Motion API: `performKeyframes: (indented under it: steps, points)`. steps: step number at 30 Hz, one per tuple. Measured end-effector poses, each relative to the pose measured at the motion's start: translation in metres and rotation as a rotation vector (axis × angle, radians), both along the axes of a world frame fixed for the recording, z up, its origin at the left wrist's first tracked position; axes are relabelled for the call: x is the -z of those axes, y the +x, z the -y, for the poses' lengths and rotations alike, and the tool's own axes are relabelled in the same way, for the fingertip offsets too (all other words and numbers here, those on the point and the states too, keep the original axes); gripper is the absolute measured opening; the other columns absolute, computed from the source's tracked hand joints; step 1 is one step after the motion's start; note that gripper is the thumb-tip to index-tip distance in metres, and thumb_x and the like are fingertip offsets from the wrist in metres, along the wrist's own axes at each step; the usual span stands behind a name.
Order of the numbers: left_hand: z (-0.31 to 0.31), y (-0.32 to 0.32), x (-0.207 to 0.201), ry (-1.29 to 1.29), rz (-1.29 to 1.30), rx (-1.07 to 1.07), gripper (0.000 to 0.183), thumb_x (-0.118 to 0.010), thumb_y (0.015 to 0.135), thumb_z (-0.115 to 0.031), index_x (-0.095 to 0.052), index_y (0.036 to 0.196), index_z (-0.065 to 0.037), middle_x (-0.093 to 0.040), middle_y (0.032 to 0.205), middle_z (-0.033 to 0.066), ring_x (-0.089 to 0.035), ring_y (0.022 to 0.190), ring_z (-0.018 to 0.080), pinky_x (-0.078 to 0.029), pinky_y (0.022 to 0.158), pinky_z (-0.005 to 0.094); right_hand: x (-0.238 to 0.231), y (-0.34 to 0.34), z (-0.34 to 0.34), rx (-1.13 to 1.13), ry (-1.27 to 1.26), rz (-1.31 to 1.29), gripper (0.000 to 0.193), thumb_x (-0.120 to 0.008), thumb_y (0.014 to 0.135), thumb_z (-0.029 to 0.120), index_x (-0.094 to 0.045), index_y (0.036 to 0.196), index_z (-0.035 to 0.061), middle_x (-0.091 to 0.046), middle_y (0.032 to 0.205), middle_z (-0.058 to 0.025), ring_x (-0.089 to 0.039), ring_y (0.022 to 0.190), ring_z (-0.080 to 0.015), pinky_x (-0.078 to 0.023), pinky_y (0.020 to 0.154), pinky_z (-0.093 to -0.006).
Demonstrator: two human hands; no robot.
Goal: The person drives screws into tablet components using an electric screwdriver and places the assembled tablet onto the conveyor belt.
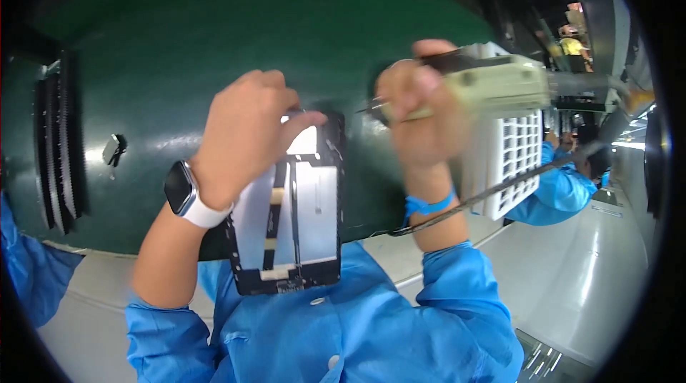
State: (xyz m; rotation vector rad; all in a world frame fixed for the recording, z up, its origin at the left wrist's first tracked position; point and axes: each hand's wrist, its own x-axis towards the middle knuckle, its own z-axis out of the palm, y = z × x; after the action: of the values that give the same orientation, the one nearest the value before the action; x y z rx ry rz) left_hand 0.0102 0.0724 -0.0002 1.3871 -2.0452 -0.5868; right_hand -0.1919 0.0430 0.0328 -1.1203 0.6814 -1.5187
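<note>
An opened tablet (318, 204) with a black frame and a silvery inside lies over the table's near edge. A dark strip with tan patches runs down its middle. My left hand (250, 122), with a watch on the wrist, is closed at the tablet's top end. Its fingers curl over the far left corner and the thumb reaches across the top. What lies beneath those fingers is hidden. My right hand (429, 111), smeared by motion, grips a pale yellow-green electric screwdriver (500, 86). Its thin bit points left, beyond the tablet's top right corner and apart from it.
A white slotted plastic basket (518, 154) stands right of my right hand. A dark cable (500, 186) crosses near my right forearm. Long black strips (57, 147) stand at the left, with a small metal piece (111, 148) on the green table (157, 61). A person in blue (557, 194) is at the right.
</note>
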Motion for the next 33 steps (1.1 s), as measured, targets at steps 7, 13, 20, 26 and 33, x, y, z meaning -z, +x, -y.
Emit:
performKeyframes:
  steps: [7,13,20,26,33]
  points:
    - [-0.044,0.020,-0.026,0.395,-0.132,0.006,0.022,-0.079,0.076,-0.010,-0.073,0.091,0.005,-0.053,0.073,0.0135,-0.053,0.067,0.0240,-0.040,0.058,0.0347,-0.003,-0.062,0.013,0.215,-0.199,-0.141,0.033,-0.059,0.087,0.006,-0.054,0.114,-0.0118,-0.048,0.062,-0.0052,-0.047,0.051,-0.0136,-0.046,0.059,-0.0332]
    - [-0.067,0.012,-0.021,-0.022,0.271,-0.098,0.033,-0.078,0.077,-0.019,-0.071,0.104,-0.002,-0.062,0.095,0.0127,-0.059,0.093,0.0327,-0.047,0.076,0.0415,0.006,-0.072,0.010,0.279,-0.211,-0.183,0.033,-0.060,0.086,0.005,-0.056,0.113,-0.0132,-0.050,0.063,-0.0064,-0.046,0.050,-0.0135,-0.046,0.058,-0.0332]
    - [-0.098,-0.010,-0.021,0.040,0.344,0.025,0.060,-0.079,0.074,-0.042,-0.066,0.125,-0.014,-0.055,0.133,0.0168,-0.048,0.129,0.0402,-0.040,0.102,0.0547,0.004,-0.081,0.005,0.296,-0.265,-0.243,0.034,-0.062,0.086,0.007,-0.059,0.113,-0.0136,-0.055,0.066,-0.0091,-0.049,0.052,-0.0135,-0.046,0.056,-0.0306]
    - [-0.096,-0.022,-0.021,0.075,0.412,-0.021,0.062,-0.077,0.074,-0.047,-0.065,0.127,-0.018,-0.052,0.136,0.0174,-0.046,0.130,0.0393,-0.037,0.104,0.0554,0.005,-0.088,0.004,0.293,-0.280,-0.282,0.036,-0.062,0.086,0.008,-0.059,0.114,-0.0136,-0.054,0.066,-0.0087,-0.048,0.052,-0.0133,-0.045,0.056,-0.0300]
    - [-0.099,-0.014,-0.021,0.041,0.400,-0.017,0.060,-0.079,0.074,-0.042,-0.065,0.125,-0.016,-0.053,0.135,0.0176,-0.046,0.129,0.0407,-0.038,0.104,0.0545,0.000,-0.078,0.005,0.291,-0.257,-0.278,0.036,-0.064,0.085,0.006,-0.059,0.114,-0.0138,-0.054,0.065,-0.0077,-0.048,0.052,-0.0131,-0.044,0.056,-0.0302]
